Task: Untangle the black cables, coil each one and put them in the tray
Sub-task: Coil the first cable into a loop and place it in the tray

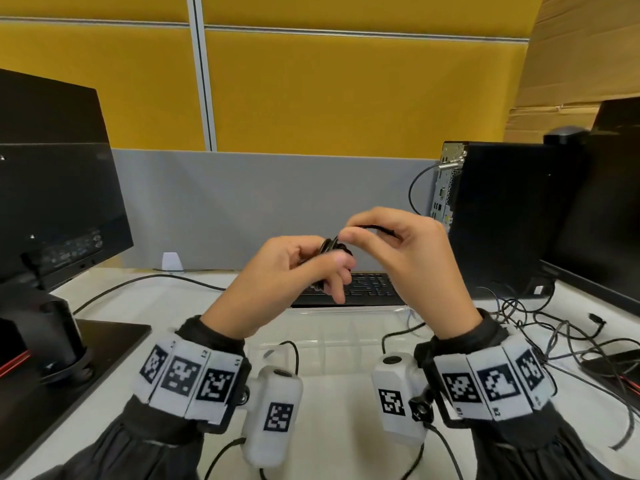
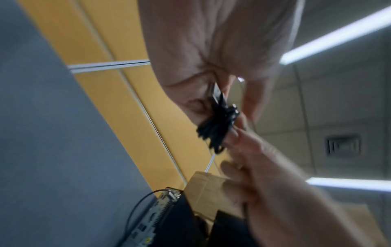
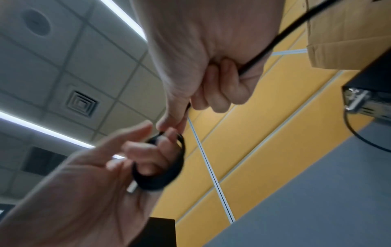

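Note:
Both hands are raised above the desk. My left hand [image 1: 304, 268] holds a small coil of black cable [image 1: 334, 245] wound round its fingers; the coil [image 3: 165, 172] shows as tight black loops in the right wrist view, and as a bundle [image 2: 217, 128] in the left wrist view. My right hand [image 1: 388, 233] pinches the free run of the same cable [image 3: 275, 40] just right of the coil. A clear plastic tray [image 1: 346, 337] lies on the desk below the hands. A tangle of black cables [image 1: 554, 327] lies at the right.
A black keyboard [image 1: 370, 289] lies behind the tray. A monitor [image 1: 59, 195] stands at the left with its base [image 1: 104, 344] on the desk. A black computer tower [image 1: 498, 216] and a second monitor [image 1: 602, 209] stand at the right.

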{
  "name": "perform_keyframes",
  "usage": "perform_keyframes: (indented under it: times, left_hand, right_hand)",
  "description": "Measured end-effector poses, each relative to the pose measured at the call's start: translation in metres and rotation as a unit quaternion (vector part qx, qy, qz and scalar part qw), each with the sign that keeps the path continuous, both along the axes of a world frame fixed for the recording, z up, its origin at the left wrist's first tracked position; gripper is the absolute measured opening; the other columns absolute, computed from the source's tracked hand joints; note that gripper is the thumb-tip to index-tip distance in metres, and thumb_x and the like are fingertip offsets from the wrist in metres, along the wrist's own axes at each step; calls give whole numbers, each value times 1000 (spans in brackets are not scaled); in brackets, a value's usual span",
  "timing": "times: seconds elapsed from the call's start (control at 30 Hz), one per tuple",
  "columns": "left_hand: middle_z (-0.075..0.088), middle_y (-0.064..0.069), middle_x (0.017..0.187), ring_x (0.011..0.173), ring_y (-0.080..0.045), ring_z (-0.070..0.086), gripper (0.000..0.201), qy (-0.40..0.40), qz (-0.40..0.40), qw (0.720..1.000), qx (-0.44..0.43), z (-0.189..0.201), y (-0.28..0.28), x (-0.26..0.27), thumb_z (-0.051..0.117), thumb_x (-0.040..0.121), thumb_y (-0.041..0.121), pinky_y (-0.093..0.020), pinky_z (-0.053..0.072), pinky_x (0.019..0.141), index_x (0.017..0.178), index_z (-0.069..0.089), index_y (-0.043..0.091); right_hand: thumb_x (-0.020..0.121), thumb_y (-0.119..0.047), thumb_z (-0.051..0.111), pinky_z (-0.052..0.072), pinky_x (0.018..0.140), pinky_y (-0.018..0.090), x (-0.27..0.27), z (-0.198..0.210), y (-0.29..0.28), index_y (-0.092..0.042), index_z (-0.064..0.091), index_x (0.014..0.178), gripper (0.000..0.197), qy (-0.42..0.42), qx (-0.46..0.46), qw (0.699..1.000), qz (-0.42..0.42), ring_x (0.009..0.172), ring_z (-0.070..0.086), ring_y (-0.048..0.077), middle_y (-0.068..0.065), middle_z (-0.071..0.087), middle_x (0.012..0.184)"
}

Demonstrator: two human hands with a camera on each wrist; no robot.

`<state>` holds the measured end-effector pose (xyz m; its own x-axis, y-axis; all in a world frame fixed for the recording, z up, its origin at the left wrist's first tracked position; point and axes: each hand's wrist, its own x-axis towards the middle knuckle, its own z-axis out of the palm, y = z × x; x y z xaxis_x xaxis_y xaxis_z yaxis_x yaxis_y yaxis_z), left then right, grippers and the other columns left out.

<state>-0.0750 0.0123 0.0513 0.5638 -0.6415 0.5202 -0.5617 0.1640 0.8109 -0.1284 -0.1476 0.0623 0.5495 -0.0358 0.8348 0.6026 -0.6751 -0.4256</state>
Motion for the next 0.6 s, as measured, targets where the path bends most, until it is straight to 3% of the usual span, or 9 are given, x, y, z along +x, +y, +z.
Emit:
perform_keyframes:
  times: [0.07, 0.13, 0.2, 0.27, 0.33, 0.4, 0.5, 0.57, 0.6]
  left_hand:
    - [65, -3, 61, 63, -9, 62, 22, 11, -36, 999, -5, 3, 4, -3, 59, 79, 32, -17, 48, 68, 81, 71, 14]
    - [63, -2, 57, 60, -10, 60, 16, 40, -53, 996, -55, 6, 6, -4, 59, 82, 23, -17, 48, 67, 76, 72, 15]
    - [61, 0, 53, 58, -10, 58, 27, 77, -26, 990, -119, 8, 8, 2, 51, 85, 19, -17, 48, 66, 70, 73, 15]
    - [58, 1, 49, 58, -8, 57, 36, 105, 22, 978, -181, 11, 11, 8, 47, 87, 17, -16, 48, 64, 62, 73, 16]
    - [56, 2, 50, 57, -7, 56, 48, 141, 50, 958, -244, 15, 16, 12, 44, 95, 13, -15, 48, 62, 55, 71, 16]
    - [55, 0, 54, 53, -6, 55, 53, 188, 49, 930, -311, 19, 24, 13, 40, 97, 11, -14, 47, 59, 52, 70, 16]
    - [61, 1, 63, 56, -4, 57, 50, 234, 19, 889, -392, 22, 25, 14, 43, 96, 15, -11, 48, 61, 54, 71, 15]
    - [65, 1, 67, 62, -5, 60, 48, 242, 10, 875, -420, 20, 18, 14, 43, 96, 15, -12, 51, 68, 59, 74, 12]
    - [65, 0, 69, 67, -7, 62, 45, 231, 14, 876, -424, 18, 13, 13, 44, 97, 14, -14, 51, 73, 64, 74, 10]
  right_hand:
    - [90, -32, 58, 46, 63, 23, 8, -8, -4, -33, 69, 84, 13, 19, 4, 1000, -20, 67, 60, 6, -15, 68, 77]
    - [93, -43, 45, 44, 60, 33, 16, -14, -7, -42, 64, 83, 21, 78, -42, 994, -59, 61, 55, 10, -6, 65, 70]
    - [98, -38, 40, 34, 55, 23, 19, -17, -8, -40, 62, 81, 27, 166, -89, 981, -38, 52, 45, 7, -7, 52, 53]
    - [101, -27, 36, 32, 51, 11, 17, -16, -9, -24, 65, 89, 31, 250, -102, 963, 7, 46, 44, -1, -18, 46, 43]
    - [103, -24, 33, 33, 48, 8, 18, -16, -18, -13, 64, 93, 34, 288, -95, 953, 8, 43, 42, -3, -22, 44, 40]
    - [103, -24, 31, 31, 45, 11, 23, -19, -32, -13, 62, 92, 34, 302, -85, 949, -20, 40, 37, 2, -14, 42, 42]
    - [103, -24, 30, 32, 52, 11, 30, -27, -39, -17, 62, 95, 34, 381, -158, 910, -46, 49, 40, -4, -14, 44, 64]
    - [103, -19, 30, 32, 70, 5, 29, -34, -27, -19, 62, 103, 33, 433, -269, 860, -22, 73, 46, -13, -15, 53, 91]
    - [103, -18, 29, 34, 80, 12, 27, -36, -17, -20, 62, 107, 33, 447, -318, 836, -8, 90, 50, -6, -13, 55, 105]
